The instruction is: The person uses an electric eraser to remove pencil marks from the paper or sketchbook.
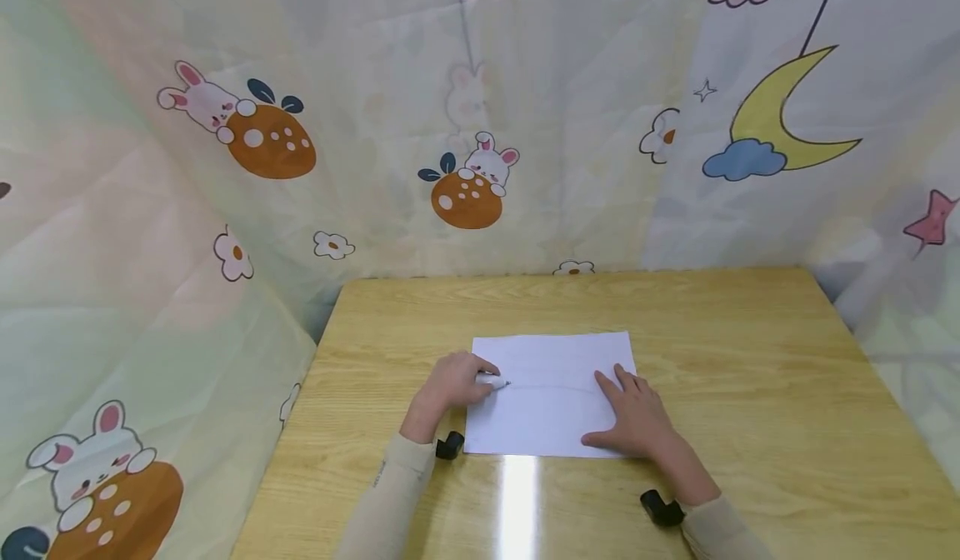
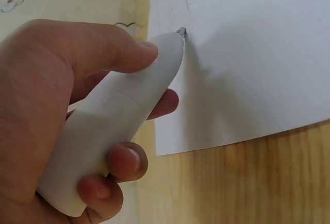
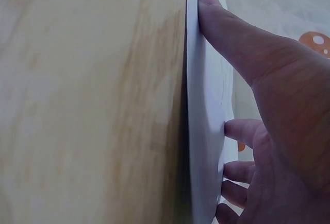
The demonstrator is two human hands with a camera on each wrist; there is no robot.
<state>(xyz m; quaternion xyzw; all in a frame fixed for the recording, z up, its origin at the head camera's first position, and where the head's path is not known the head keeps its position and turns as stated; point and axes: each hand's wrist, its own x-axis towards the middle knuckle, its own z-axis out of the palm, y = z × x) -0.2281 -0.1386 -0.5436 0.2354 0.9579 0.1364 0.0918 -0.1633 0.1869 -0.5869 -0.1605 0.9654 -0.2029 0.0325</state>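
My left hand (image 1: 455,379) grips a thick white correction pen (image 2: 129,98) with a small metal tip, thumb along its upper side and fingers curled under it. The tip is at the surface of a white sheet of paper (image 1: 543,422), near the sheet's left side. From the tip a faint line runs rightward across the paper. On the sheet's right part rests my right hand (image 1: 636,414), fingers spread and thumb extended. In the right wrist view, its thumb (image 3: 232,33) and fingertips touch the paper, whose near edge stands slightly off the wood.
The sheet lies on a light wooden table (image 1: 757,377), with a bright reflection near its front. A printed cloth (image 1: 570,127) hangs behind the table and along its sides. Black wrist devices (image 1: 662,509) sit by both forearms.
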